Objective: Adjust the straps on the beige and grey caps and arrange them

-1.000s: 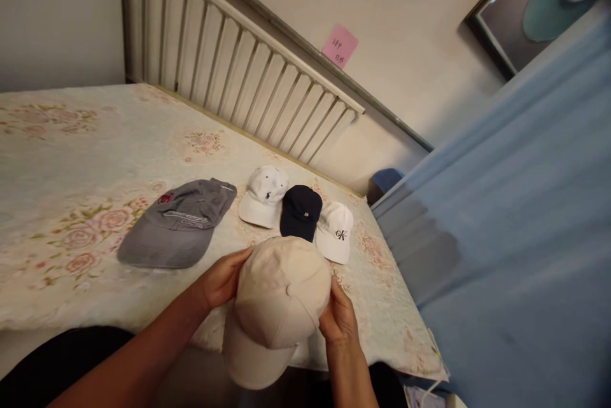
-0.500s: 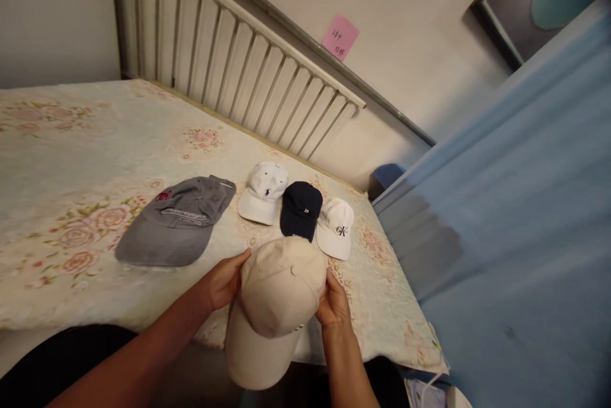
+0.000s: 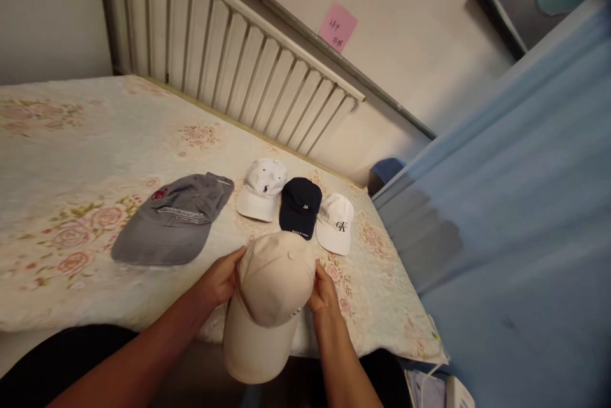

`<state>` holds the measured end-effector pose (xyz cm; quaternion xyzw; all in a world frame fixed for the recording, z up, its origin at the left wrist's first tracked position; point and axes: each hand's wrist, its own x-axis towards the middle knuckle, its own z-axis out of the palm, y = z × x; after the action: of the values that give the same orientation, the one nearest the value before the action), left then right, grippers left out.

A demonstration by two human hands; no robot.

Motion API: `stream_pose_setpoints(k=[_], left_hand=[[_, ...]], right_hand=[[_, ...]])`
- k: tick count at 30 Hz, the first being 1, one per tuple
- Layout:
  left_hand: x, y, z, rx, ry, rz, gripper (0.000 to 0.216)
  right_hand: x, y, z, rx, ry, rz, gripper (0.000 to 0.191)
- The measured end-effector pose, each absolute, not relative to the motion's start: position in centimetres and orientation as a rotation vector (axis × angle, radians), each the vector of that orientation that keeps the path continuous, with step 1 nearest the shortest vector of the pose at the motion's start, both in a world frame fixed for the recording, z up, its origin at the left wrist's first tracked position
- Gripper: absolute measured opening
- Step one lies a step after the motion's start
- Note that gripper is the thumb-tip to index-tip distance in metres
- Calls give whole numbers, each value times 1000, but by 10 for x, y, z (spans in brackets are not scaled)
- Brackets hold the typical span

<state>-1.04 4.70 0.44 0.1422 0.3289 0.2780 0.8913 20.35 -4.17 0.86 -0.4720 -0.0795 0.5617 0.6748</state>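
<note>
A beige baseball cap [image 3: 274,281] is held between my two hands at the front edge of the bed, its brim pointing down toward me. My left hand [image 3: 224,275] grips its left side, and my right hand [image 3: 323,288] grips the right side; the fingertips are partly hidden by the cap. Just beyond it lie a white cap [image 3: 262,186] with a small dark emblem, a navy cap [image 3: 300,204] and another white cap [image 3: 335,223] with black letters, side by side. Farther left rests a larger grey cap [image 3: 172,223] with a red patch.
All the caps lie on a flowered bedspread [image 3: 200,163]. Behind it stands a white radiator [image 3: 238,64] against the wall, with a pink note [image 3: 338,27] above. A blue curtain [image 3: 515,223] hangs along the right. A blue item [image 3: 386,169] sits at the far corner.
Both hands have come slightly closer together around the beige cap, the right one shifting left. The view has moved a little; the other caps stay where they lie.
</note>
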Motion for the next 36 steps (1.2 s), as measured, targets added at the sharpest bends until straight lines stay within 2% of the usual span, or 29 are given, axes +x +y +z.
stream_pose_setpoints(k=[11, 23, 27, 31, 36], left_hand=[[-7, 50, 5, 247, 696, 540, 28], [-6, 52, 1, 267, 686, 571, 28], [-6, 52, -3, 273, 669, 556, 25], [-7, 51, 0, 258, 717, 564, 22], [-9, 50, 6, 246, 694, 561, 19]], right_hand=[[203, -47, -2, -1157, -193, 1079, 12], [203, -128, 2, -1514, -312, 920, 37], [182, -165, -3, -1588, -283, 1130, 38], [153, -185, -5, -1444, -158, 1379, 35], [127, -186, -14, -1348, -55, 1531, 40]])
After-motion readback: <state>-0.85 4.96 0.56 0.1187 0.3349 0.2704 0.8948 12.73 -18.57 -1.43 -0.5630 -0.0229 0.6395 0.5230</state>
